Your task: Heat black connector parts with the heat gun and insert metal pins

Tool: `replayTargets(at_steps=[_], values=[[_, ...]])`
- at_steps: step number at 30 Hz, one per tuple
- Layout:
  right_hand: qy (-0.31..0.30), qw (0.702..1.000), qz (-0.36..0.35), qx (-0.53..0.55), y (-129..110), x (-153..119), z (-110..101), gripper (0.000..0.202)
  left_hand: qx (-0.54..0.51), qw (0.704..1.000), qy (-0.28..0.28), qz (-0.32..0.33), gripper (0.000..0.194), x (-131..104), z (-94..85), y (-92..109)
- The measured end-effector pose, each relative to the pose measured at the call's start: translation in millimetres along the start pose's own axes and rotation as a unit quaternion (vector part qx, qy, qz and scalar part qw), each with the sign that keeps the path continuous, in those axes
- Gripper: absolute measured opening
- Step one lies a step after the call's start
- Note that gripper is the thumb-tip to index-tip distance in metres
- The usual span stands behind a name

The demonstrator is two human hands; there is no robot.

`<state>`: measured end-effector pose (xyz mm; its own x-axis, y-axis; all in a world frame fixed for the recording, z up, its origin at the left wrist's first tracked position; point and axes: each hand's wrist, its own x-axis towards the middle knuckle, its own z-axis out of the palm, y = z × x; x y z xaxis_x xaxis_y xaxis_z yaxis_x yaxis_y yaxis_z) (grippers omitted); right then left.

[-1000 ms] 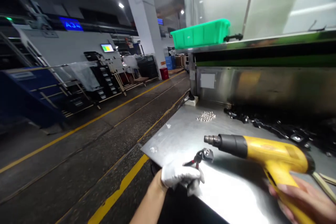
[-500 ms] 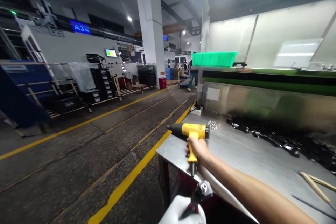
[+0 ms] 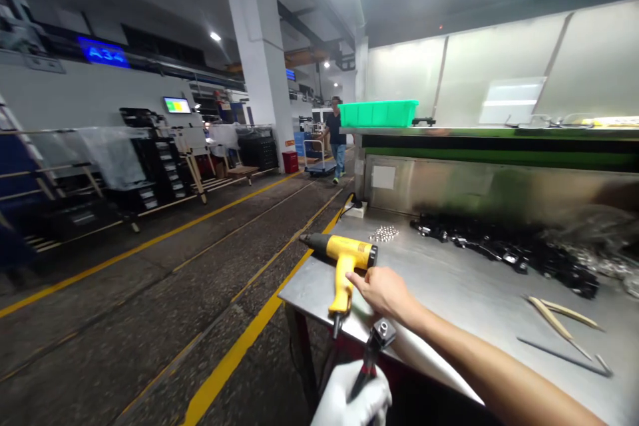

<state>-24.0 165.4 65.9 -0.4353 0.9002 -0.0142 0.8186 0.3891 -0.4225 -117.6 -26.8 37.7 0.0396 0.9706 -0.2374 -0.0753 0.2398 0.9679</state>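
A yellow heat gun [image 3: 343, 273] with a black nozzle lies at the near left corner of the metal table [image 3: 429, 293], nozzle towards the aisle. Just right of its handle is my bare right hand [image 3: 387, 291], a digit stretched out against the handle's edge and the other fingers partly hidden; it does not wrap the handle. My left hand [image 3: 352, 394], in a white glove, is closed round a black-and-red handled tool [image 3: 368, 363] below the table edge. At the tool's top sits a small dark block [image 3: 383, 333] with a shiny round metal piece.
Small shiny metal parts [image 3: 384, 233] lie behind the heat gun, with black parts [image 3: 509, 256] along the back. Tweezers [image 3: 554, 323] and a hex key [image 3: 564, 354] lie right. A green bin [image 3: 379, 114] is on the shelf. A person [image 3: 337, 140] stands beside a cart [image 3: 319, 166] in the aisle.
My right hand has let go of the heat gun's handle and shifted right of it. The view has turned right. The person in the aisle shows more fully beside the bin.
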Motion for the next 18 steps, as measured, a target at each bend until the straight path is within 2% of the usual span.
replayTargets(at_steps=[3, 6, 9, 11, 14, 16, 18], values=[[0.006, 0.999, -0.031, -0.021, 54.9, -44.2, -22.3, 0.034, 0.047, 0.998, -0.035, 0.039, 0.041, 7.5, 14.1, 16.8], [0.026, 0.998, -0.029, -0.041, 126.3, -94.9, -54.7, 0.031, 0.145, 0.986, -0.026, 0.073, 0.043, 26.1, 26.9, 32.3], [0.089, 0.993, 0.037, -0.071, 196.6, -138.1, -92.4, 0.028, 0.222, 0.971, -0.028, 0.079, 0.047, 52.2, 42.0, 41.1], [0.143, 0.981, 0.093, -0.087, 234.9, -156.4, -115.1, 0.028, 0.251, 0.964, -0.036, 0.077, 0.048, 67.2, 52.9, 46.9], [0.178, 0.972, 0.129, -0.082, 268.8, -168.3, -137.3, 0.031, 0.260, 0.962, -0.035, 0.077, 0.045, 83.2, 67.6, 61.7], [0.158, 0.981, 0.098, -0.053, 273.7, -172.3, -141.8, 0.030, 0.248, 0.965, -0.021, 0.078, 0.042, 88.9, 77.6, 74.0], [0.133, 0.990, 0.042, -0.011, 269.2, -179.0, -137.7, 0.023, 0.227, 0.971, 0.001, 0.072, 0.037, 90.1, 89.2, 82.2]])
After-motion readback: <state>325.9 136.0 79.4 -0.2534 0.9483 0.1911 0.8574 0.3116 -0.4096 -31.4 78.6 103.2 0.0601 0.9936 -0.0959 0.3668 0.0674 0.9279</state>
